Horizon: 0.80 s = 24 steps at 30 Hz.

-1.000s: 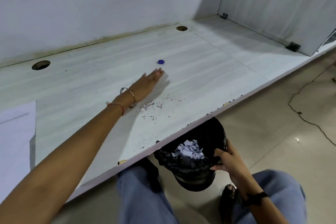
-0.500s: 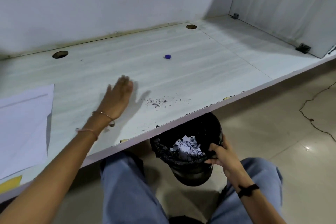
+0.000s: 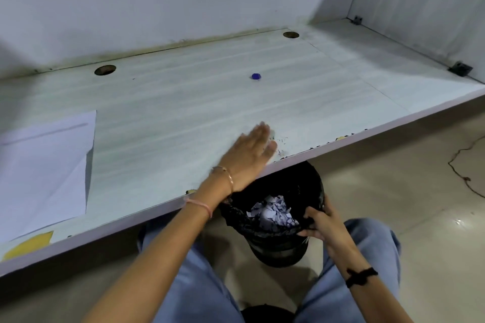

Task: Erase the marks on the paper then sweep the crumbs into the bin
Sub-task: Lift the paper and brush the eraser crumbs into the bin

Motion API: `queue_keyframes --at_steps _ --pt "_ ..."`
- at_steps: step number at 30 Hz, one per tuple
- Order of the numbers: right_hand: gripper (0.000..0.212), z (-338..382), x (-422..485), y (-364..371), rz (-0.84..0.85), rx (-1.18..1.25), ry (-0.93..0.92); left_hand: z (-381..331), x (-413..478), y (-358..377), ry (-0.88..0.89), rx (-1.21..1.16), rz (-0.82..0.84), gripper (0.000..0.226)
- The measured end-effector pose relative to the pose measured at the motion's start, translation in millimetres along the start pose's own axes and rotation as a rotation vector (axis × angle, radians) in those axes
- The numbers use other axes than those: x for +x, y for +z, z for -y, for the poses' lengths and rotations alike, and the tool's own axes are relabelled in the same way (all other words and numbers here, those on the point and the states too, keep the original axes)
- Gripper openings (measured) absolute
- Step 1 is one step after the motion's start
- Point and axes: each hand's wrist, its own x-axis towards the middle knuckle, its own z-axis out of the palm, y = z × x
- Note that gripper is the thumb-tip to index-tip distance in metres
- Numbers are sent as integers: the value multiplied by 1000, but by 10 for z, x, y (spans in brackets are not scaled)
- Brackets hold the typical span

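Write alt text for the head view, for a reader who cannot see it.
A person's left hand lies flat on a pale desk, beside dark crumbs near the front edge, while the right hand holds a black-lined bin of paper scraps under that edge. A white paper lies far left; a small blue object sits farther back.
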Motion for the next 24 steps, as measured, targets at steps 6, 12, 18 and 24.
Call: queue_keyframes --at_steps 6,12,18,24 --pt "50 -22 0 -43 -8 3 -9 779 69 -399 -370 219 -120 59" --pt "43 2 32 -29 -35 7 -22 -2 362 205 -116 180 -41 74" --pt "41 78 58 -88 -56 -9 -42 -338 237 224 37 9 -55 85" --pt "44 81 77 -138 -66 7 -32 559 479 -97 -236 208 -73 97"
